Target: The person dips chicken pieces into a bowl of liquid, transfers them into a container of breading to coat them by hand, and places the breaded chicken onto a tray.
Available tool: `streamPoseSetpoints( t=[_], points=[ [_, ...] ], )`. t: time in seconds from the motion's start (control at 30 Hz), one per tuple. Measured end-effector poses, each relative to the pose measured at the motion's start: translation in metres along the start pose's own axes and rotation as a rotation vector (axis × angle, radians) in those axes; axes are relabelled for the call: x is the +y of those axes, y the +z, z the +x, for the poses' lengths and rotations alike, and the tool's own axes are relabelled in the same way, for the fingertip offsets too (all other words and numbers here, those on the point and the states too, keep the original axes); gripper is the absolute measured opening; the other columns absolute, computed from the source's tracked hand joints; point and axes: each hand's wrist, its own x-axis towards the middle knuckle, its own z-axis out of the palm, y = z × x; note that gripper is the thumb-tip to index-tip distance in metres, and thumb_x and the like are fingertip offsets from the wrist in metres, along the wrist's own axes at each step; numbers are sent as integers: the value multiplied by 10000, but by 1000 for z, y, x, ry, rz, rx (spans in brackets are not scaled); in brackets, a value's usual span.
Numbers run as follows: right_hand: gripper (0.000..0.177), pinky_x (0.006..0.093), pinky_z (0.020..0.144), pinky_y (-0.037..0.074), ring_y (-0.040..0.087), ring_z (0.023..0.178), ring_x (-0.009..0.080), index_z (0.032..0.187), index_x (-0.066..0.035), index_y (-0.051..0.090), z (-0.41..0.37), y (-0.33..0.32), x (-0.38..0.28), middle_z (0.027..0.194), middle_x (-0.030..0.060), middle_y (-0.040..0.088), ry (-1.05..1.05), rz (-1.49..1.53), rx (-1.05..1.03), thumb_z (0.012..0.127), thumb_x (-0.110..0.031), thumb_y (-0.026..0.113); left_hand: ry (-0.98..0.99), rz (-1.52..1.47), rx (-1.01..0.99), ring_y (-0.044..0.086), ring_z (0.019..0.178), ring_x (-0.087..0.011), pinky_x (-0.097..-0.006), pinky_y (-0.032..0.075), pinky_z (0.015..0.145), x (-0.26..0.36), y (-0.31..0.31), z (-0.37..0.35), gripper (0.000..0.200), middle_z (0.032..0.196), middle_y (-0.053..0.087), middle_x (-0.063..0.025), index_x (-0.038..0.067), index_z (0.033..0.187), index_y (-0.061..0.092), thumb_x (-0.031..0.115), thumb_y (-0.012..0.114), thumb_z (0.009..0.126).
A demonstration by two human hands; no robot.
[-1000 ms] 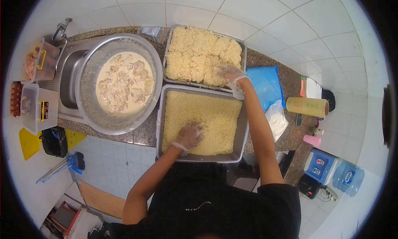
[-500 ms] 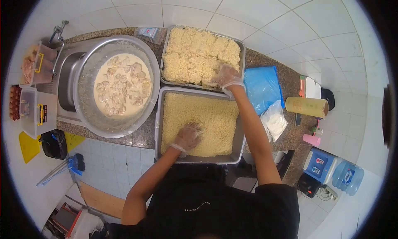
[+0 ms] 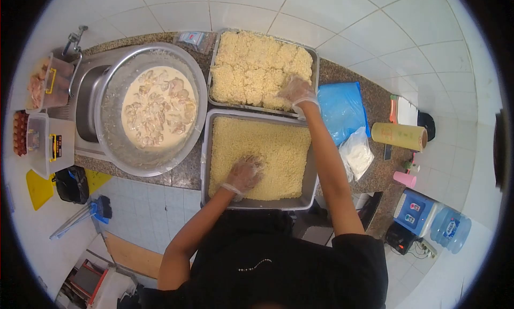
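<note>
My left hand, in a clear plastic glove, rests on the crumbs with its fingers spread. Beneath it, pale yellow breadcrumbs fill a deep grey tray. My right hand, gloved too, reaches across to a second metal tray. Its fingers extend over the right end of the crumb-coated pieces, touching them; the fingertips are partly lost against the coating. These pieces lie packed in rows.
Left of the trays, a big metal bowl holds raw pieces in creamy batter, overlapping the sink. A blue plastic bag, a bag of white powder and a film roll lie to the right.
My right hand has shifted slightly right and up over the coated pieces. My left hand stays in nearly the same place on the crumbs. The whole view has moved a little.
</note>
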Motion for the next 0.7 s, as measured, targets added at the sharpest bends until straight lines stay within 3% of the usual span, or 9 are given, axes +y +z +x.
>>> streamPoseSetpoints(
  t=[0.1, 0.2, 0.27, 0.5, 0.57, 0.6, 0.67, 0.7],
  points=[
    [665, 435, 897, 488, 594, 1073, 372, 1165, -22, 561, 8, 1, -8, 1149, 233, 608, 136, 45, 20, 686, -445, 746, 43, 33, -27, 427, 1255, -320, -453, 288, 1085, 4, -9, 1, 434, 1300, 516, -134, 118, 1189, 602, 396, 490, 875],
    [690, 435, 899, 487, 591, 1084, 363, 1186, -29, 549, 12, 4, -3, 1165, 220, 606, 119, 7, 32, 669, -432, 762, 3, 32, -42, 442, 1242, -323, -440, 290, 1088, 12, -18, -1, 424, 1300, 518, -123, 124, 1195, 598, 383, 489, 878],
    [703, 433, 898, 487, 595, 1082, 355, 1199, -40, 542, 10, 0, -1, 1186, 204, 601, -12, 50, 27, 651, -412, 780, 24, 26, -7, 443, 1242, -325, -443, 287, 1090, 5, -8, -2, 427, 1303, 517, -122, 121, 1199, 594, 383, 486, 881],
    [695, 415, 940, 460, 565, 1118, 358, 1189, -30, 544, 4, 15, 1, 1213, 216, 574, 3, -24, 156, 662, -422, 770, -14, -27, -52, 414, 1267, -338, -477, 270, 1089, -2, 2, 1, 463, 1321, 495, -151, 103, 1219, 578, 403, 479, 881],
    [661, 441, 1011, 390, 461, 1234, 361, 1277, -31, 480, 7, 7, -6, 1329, 209, 481, -174, -111, 177, 789, -444, 648, 28, -7, 1, 425, 1253, -340, -474, 287, 1078, -5, 5, 1, 458, 1310, 501, -158, 96, 1207, 583, 399, 486, 878],
    [661, 441, 1011, 390, 461, 1234, 361, 1277, -31, 480, 7, 3, -17, 1329, 209, 481, -185, -112, 181, 789, -444, 648, 58, 6, 50, 436, 1238, -343, -470, 304, 1067, -6, 7, 1, 452, 1299, 507, -164, 88, 1195, 588, 394, 492, 876],
    [618, 471, 1096, 265, 319, 1343, 350, 1317, -31, 446, -3, 5, -41, 1423, 214, 370, -340, 124, 483, 870, -448, 536, 32, 4, 1, 439, 1233, -346, -469, 310, 1062, -4, 5, 0, 448, 1295, 510, -164, 85, 1188, 591, 394, 489, 880],
    [618, 471, 1096, 265, 319, 1343, 350, 1317, -31, 446, 8, 20, -42, 1423, 214, 370, -335, 130, 491, 870, -448, 536, 17, 5, -41, 441, 1228, -350, -468, 316, 1058, -3, 1, 3, 444, 1290, 513, -164, 82, 1181, 595, 394, 485, 884]
  ],
)
